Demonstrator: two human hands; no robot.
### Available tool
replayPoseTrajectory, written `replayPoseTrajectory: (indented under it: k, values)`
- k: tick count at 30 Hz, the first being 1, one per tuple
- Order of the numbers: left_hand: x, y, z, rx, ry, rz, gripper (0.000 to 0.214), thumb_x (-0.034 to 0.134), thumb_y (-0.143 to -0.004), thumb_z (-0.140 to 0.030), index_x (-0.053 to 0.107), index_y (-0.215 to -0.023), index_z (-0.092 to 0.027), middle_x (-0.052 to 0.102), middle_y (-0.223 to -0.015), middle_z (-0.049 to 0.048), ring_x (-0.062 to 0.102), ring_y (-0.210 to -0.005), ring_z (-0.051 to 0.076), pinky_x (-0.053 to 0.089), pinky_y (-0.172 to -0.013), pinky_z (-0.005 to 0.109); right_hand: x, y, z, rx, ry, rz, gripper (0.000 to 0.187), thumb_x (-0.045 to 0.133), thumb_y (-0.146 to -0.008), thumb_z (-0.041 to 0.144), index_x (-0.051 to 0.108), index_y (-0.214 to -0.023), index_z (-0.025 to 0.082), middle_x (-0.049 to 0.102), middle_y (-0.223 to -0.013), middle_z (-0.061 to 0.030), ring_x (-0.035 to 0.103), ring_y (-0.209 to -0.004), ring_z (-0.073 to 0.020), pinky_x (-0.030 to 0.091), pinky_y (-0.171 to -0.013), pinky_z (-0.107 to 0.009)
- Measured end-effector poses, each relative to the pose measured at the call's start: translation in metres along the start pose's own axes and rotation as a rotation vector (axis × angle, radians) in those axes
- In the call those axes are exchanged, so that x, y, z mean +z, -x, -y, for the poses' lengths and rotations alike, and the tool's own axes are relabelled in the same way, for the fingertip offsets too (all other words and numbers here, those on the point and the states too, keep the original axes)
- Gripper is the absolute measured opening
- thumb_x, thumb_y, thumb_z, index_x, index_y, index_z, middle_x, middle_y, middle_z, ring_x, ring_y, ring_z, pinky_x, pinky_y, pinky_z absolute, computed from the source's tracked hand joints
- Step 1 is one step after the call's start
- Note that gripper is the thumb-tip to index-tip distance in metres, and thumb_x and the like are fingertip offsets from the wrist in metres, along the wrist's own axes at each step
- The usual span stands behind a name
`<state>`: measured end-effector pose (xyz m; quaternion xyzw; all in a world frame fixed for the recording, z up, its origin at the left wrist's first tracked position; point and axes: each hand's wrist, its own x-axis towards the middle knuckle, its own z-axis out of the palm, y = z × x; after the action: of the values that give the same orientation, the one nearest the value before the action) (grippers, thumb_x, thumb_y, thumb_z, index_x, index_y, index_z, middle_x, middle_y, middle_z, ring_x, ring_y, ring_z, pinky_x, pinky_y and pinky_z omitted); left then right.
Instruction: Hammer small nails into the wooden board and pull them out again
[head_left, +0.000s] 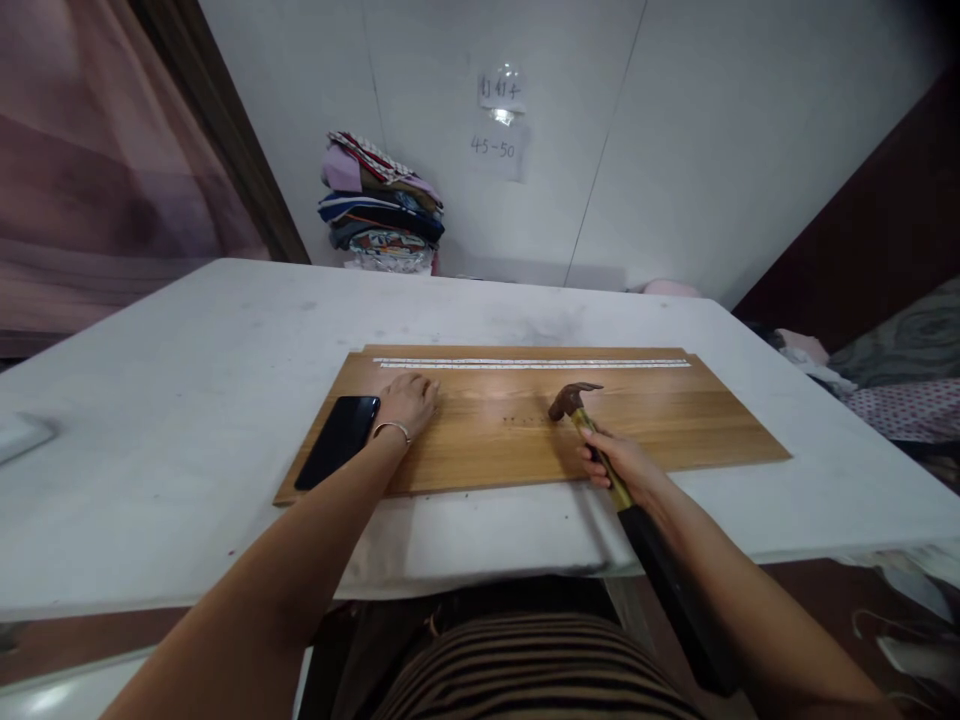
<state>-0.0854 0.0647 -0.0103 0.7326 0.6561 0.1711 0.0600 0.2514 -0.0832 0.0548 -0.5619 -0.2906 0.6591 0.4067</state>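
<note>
My right hand is closed around the handle of a claw hammer. The hammer's rusty brown head is low over a wooden board, at the right end of a short row of small nails. Whether the head touches a nail cannot be made out. On the left part of the board my left hand rests palm down with its fingers stretched out, and a bracelet is on that wrist. Close beside it lies a black phone. White strips with marks run along the board's far edge.
The board lies on a white-covered table. Folded fabrics are stacked at the back against the wall. A white object is at the far left edge. Tiny dark bits are on the table in front of the board.
</note>
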Motion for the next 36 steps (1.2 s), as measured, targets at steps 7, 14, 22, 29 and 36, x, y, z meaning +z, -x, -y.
replayPoseTrajectory:
  k: [7,14,22,29,36]
  values:
    - [-0.0014,0.0001,-0.0011,-0.002,-0.008,0.006,0.046,0.034,-0.103,-0.041,0.074,-0.105,-0.020,0.070,-0.129,0.0120,0.059,-0.127,0.029,0.043,-0.111,0.043,-0.0004,-0.0009,0.0002,0.018,-0.019,0.006,0.044,0.081,-0.074,0.039,0.044,-0.094,0.027,0.049,-0.063,0.0097,0.037,-0.042,-0.0049,0.023,-0.037,-0.015]
    - [-0.0038,0.0011,-0.0030,-0.005,-0.008,0.011,0.046,0.034,-0.103,-0.041,0.075,-0.105,-0.020,0.070,-0.130,0.0125,0.059,-0.128,0.030,0.043,-0.110,0.044,0.0014,0.0021,0.0037,0.010,-0.017,-0.002,0.044,0.082,-0.073,0.038,0.044,-0.092,0.026,0.049,-0.062,0.0102,0.037,-0.041,-0.0043,0.023,-0.037,-0.014]
    - [-0.0009,0.0004,-0.0011,-0.004,0.007,-0.012,0.044,0.035,-0.103,-0.041,0.075,-0.106,-0.021,0.070,-0.129,0.0113,0.058,-0.128,0.029,0.042,-0.111,0.043,0.0022,0.0015,0.0019,0.009,-0.004,-0.006,0.044,0.081,-0.073,0.039,0.044,-0.093,0.026,0.050,-0.062,0.0099,0.036,-0.041,-0.0042,0.023,-0.036,-0.014]
    - [0.0000,-0.0004,-0.0004,0.004,-0.021,-0.001,0.046,0.034,-0.104,-0.042,0.074,-0.103,-0.021,0.071,-0.127,0.0095,0.059,-0.126,0.027,0.042,-0.110,0.041,0.0011,0.0013,0.0049,-0.010,-0.017,-0.001,0.045,0.082,-0.072,0.038,0.045,-0.094,0.026,0.050,-0.062,0.0102,0.035,-0.040,-0.0035,0.022,-0.036,-0.014]
    - [0.0026,-0.0011,0.0013,0.002,-0.019,-0.015,0.044,0.035,-0.103,-0.042,0.074,-0.103,-0.022,0.071,-0.128,0.0103,0.059,-0.126,0.028,0.044,-0.108,0.043,0.0030,-0.0005,0.0028,0.021,-0.016,-0.004,0.045,0.082,-0.072,0.037,0.045,-0.095,0.026,0.049,-0.061,0.0103,0.035,-0.040,-0.0036,0.022,-0.036,-0.014]
